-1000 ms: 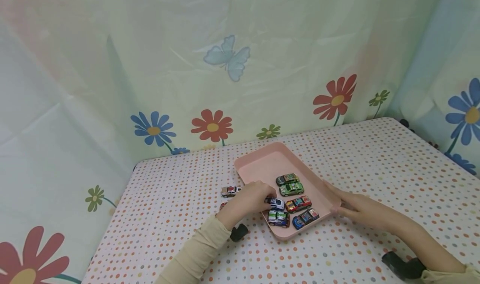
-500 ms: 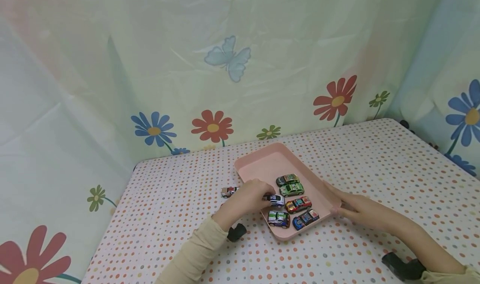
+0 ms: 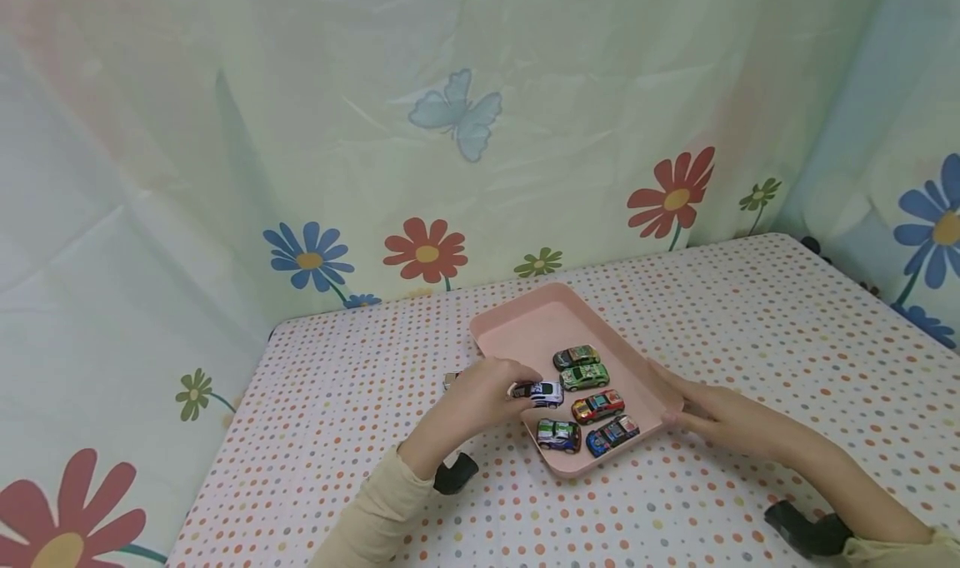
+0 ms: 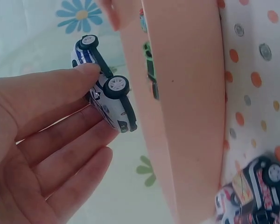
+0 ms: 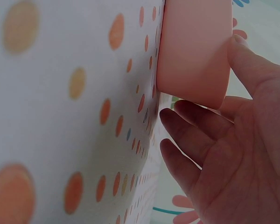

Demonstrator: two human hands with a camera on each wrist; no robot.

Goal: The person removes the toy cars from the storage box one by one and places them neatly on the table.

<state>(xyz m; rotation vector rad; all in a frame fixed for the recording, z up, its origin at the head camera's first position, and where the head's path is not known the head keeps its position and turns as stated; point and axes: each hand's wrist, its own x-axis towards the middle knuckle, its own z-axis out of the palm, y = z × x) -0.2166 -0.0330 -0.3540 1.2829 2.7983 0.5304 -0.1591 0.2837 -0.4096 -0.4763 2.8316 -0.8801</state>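
Note:
My left hand [image 3: 483,397] pinches a white and black toy car [image 3: 542,394] between thumb and fingers, raised over the left side of the pink tray [image 3: 517,311]. The left wrist view shows that toy car [image 4: 113,109] tilted, its wheels facing the camera. My right hand [image 3: 738,422] holds the tray's near right corner; the right wrist view has its thumb at the tray wall [image 5: 196,51]. Inside the tray lie a dark green car [image 3: 576,356], a bright green car [image 3: 585,376], a red and yellow car [image 3: 597,406], a blue car [image 3: 612,436] and a white-green car [image 3: 558,435].
On the dotted tablecloth [image 3: 360,368], left of the tray, a toy car [image 3: 450,379] is mostly hidden behind my left hand. The left wrist view has a patterned toy car [image 4: 252,193] outside the tray wall. A flowered curtain [image 3: 525,176] hangs behind.
My left hand has lifted the white and black car from beside the white-green car and drawn it up and to the left. My right hand has stayed at the tray corner.

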